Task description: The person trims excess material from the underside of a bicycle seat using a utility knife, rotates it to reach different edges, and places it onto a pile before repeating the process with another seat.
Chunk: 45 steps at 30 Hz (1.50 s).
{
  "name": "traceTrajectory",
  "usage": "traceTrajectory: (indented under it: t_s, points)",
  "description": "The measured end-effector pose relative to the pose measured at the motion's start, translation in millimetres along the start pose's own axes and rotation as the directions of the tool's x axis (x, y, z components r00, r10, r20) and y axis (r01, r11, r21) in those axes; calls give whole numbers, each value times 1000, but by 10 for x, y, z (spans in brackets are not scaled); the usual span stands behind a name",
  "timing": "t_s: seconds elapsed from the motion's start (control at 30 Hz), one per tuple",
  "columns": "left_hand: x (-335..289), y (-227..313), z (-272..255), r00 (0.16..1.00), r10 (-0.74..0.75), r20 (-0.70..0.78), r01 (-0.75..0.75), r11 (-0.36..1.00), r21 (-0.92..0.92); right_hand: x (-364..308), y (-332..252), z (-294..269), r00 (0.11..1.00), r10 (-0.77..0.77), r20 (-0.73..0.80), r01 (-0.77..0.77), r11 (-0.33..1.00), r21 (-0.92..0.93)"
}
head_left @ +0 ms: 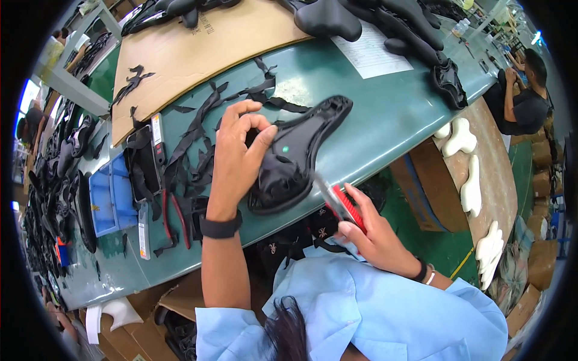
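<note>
A black bicycle saddle (297, 143) lies underside up on the green table, its narrow nose pointing to the far right. My left hand (238, 156) is over its left edge, thumb and fingers pinched together. A bit of black shows between them, but what they grip is hidden. In my right hand (374, 231) is a red utility knife (348, 207), held at the table's near edge. Its blade points up and left, close to the saddle's wide right side; whether it touches cannot be told.
Black offcut strips (195, 135) lie left of the saddle. Red-handled pliers (174, 219), a blue bin (112, 195) and other cutters lie further left. Cardboard (180, 63), a paper sheet (376, 54) and more saddles (328, 19) are at the back. White foam pieces (471, 186) lie at right; a co-worker (524, 93) sits beyond.
</note>
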<state>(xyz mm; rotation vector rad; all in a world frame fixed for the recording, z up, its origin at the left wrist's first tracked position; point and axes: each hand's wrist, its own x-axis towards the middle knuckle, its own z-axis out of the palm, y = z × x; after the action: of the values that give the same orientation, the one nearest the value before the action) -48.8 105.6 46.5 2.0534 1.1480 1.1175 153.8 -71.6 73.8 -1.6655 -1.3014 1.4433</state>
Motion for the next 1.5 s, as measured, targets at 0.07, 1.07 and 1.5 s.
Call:
traceTrajectory:
  t_s: [0.07,1.07,1.5]
  points:
    - [-124,-162,7,999,-48,-13,48,999,-19,158,255,176,990,-132,-47,135,989,56]
    - [-635,539,307,821,-566,-77,567,824,-4,977,157,-238,885,-458,84,464,883,-72]
    - [-724,502,279,830,-542,-132,540,840,-56,939,-98,-758,821,-433,372,565,713,-416]
